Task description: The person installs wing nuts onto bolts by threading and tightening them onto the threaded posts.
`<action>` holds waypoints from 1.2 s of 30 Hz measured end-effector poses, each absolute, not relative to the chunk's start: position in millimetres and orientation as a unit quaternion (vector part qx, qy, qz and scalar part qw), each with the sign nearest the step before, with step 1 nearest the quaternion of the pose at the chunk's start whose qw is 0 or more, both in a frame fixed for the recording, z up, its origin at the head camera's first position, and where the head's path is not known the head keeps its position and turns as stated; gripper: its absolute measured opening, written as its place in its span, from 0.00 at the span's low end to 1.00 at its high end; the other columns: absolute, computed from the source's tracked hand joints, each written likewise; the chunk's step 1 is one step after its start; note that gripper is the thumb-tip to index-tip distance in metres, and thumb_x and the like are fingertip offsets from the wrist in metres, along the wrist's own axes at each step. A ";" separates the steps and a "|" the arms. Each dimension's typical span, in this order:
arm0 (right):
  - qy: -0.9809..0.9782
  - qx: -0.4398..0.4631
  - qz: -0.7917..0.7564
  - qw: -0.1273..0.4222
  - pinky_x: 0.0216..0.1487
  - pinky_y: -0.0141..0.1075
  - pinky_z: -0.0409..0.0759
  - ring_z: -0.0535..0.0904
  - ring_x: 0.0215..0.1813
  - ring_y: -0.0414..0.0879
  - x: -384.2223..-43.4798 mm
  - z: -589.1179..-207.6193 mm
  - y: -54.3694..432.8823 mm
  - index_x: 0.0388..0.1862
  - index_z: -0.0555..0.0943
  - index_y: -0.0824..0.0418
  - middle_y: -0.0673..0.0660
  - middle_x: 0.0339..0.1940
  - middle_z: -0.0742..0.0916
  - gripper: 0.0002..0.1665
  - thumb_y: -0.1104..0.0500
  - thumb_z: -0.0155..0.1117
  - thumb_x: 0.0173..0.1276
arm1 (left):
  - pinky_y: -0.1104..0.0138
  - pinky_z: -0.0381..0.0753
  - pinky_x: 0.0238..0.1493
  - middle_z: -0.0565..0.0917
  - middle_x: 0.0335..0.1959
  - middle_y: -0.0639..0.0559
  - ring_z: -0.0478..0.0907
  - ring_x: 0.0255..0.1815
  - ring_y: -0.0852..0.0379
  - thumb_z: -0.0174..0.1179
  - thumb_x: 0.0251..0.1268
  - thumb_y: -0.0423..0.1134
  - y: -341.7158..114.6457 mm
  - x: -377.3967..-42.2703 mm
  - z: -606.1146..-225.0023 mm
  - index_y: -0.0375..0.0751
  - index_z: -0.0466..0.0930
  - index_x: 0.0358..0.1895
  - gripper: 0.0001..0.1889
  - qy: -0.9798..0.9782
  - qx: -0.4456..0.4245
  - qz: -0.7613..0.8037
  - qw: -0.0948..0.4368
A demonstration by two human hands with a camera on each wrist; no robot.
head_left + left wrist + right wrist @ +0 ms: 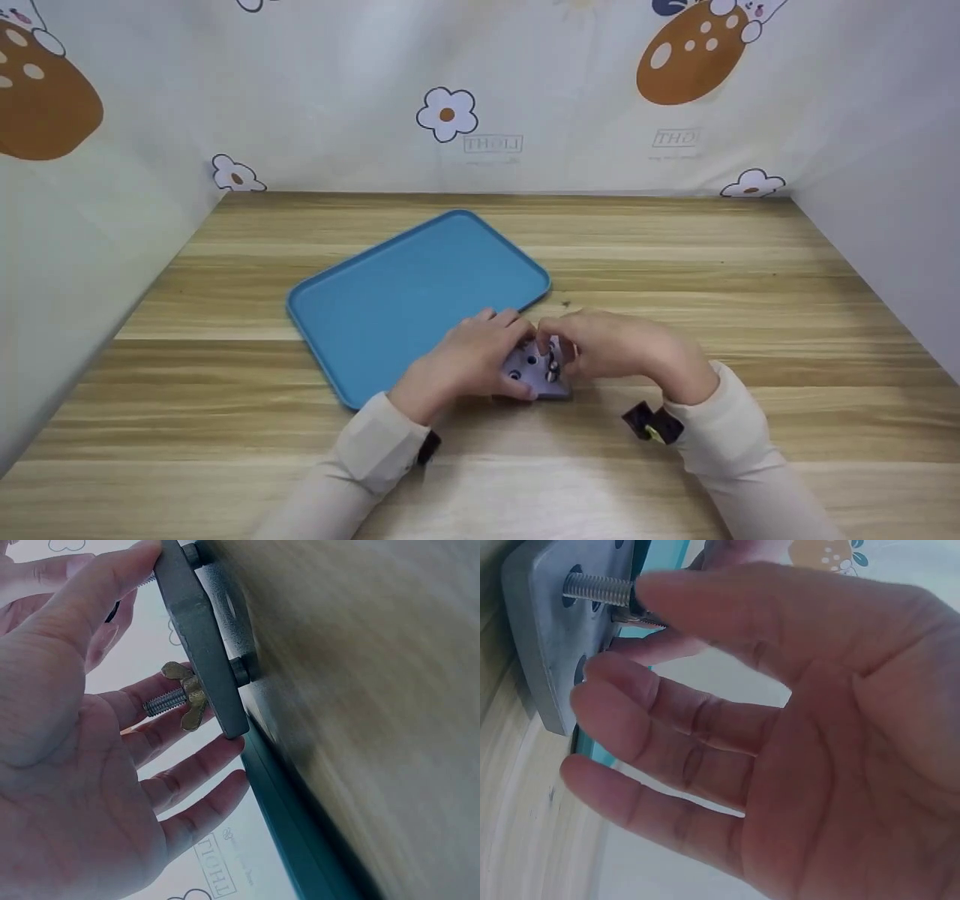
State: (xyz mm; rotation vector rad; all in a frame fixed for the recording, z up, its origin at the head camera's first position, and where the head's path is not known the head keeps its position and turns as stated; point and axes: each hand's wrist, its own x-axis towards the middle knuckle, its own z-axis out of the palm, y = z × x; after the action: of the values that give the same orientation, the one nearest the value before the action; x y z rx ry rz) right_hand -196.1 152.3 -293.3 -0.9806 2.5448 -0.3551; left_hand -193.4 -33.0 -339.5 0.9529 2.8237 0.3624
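A grey metal plate (553, 388) with several holes lies at the near right corner of the blue tray. My left hand (469, 356) grips it by its edges, thumb on the near side and fingers on the far side. In the left wrist view a brass wing nut (194, 699) sits on a threaded bolt (165, 701) that stands through the plate; bolt heads (239, 670) show underneath. My right hand (615, 345) pinches a small dark piece (636, 600) at the tip of another bolt (596, 589). The fingers partly hide that piece, so its kind is unclear.
The blue tray (420, 292) lies slanted on the wooden table (712, 285), just behind and left of the hands. A patterned cloth (337, 97) hangs along the table's back edge, with pale walls at both sides.
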 end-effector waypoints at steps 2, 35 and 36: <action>0.914 -0.333 -0.126 0.193 0.36 0.34 0.72 0.74 0.33 0.42 -195.4 -293.2 151.8 0.39 0.75 0.59 0.54 0.30 0.81 0.14 0.64 0.65 0.54 | 0.57 0.72 0.48 0.74 0.52 0.51 0.69 0.47 0.51 0.68 0.46 0.58 -33.0 -193.2 -339.4 0.47 0.71 0.54 0.33 0.938 0.319 0.121 0.068; 0.886 -0.402 -0.141 0.182 0.38 0.37 0.71 0.74 0.36 0.47 -195.5 -292.1 154.8 0.42 0.76 0.58 0.56 0.31 0.81 0.21 0.77 0.50 0.54 | 0.57 0.72 0.52 0.74 0.54 0.50 0.70 0.51 0.49 0.67 0.46 0.60 -32.1 -193.0 -338.5 0.46 0.71 0.52 0.32 0.940 0.322 0.100 0.059; 0.886 -0.402 -0.140 0.183 0.39 0.37 0.71 0.74 0.36 0.47 -195.7 -292.3 154.7 0.43 0.76 0.58 0.56 0.31 0.81 0.22 0.77 0.50 0.53 | 0.57 0.72 0.52 0.74 0.54 0.50 0.70 0.51 0.49 0.67 0.46 0.60 -32.1 -193.0 -338.3 0.46 0.71 0.52 0.32 0.940 0.323 0.099 0.057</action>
State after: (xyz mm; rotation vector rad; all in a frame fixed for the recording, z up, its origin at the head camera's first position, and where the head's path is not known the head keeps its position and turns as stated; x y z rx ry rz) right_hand -195.7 154.7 -292.3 -1.1334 2.5000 -0.3955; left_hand -193.0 -32.1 -338.3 0.9785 2.8491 0.3002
